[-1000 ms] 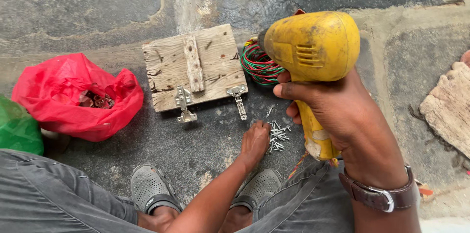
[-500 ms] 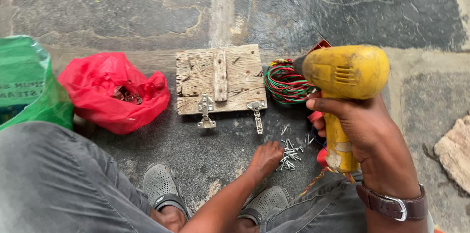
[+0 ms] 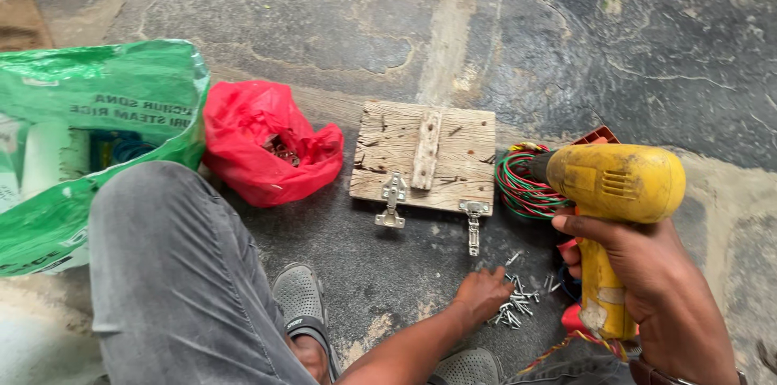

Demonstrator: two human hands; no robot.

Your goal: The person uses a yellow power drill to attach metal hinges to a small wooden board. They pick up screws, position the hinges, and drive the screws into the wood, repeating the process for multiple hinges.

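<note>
Drill [image 3: 619, 191]: yellow, held upright in the right hand [image 3: 647, 280], whose fingers wrap tight round the grip; nose points left toward the wire coil.
Left hand [image 3: 481, 292]: down on the stone floor [image 3: 566, 45], fingertips at the edge of the screws; whether it pinches one cannot be told.
Screws [image 3: 518, 304]: small loose heap of silver ones, on the floor between the two hands, just below the board.
Board [image 3: 425, 154]: worn wooden square lying flat, a narrow strip fixed up its middle; two metal hinges [image 3: 392, 200] hang off its near edge.
Wire coil [image 3: 522, 182]: red and green loops, touching the board's right side, partly behind the drill.
Red bag [image 3: 263, 142]: crumpled plastic, left of the board, mouth open on small dark pieces.
Green sack [image 3: 89, 142]: large, printed with dark lettering across its upper face, far left, touching the red bag; open mouth shows a pale roll inside.
Knee [image 3: 174, 272]: grey trousers, in front of the sack.
Shoe [image 3: 301, 300]: grey, below the board.
</note>
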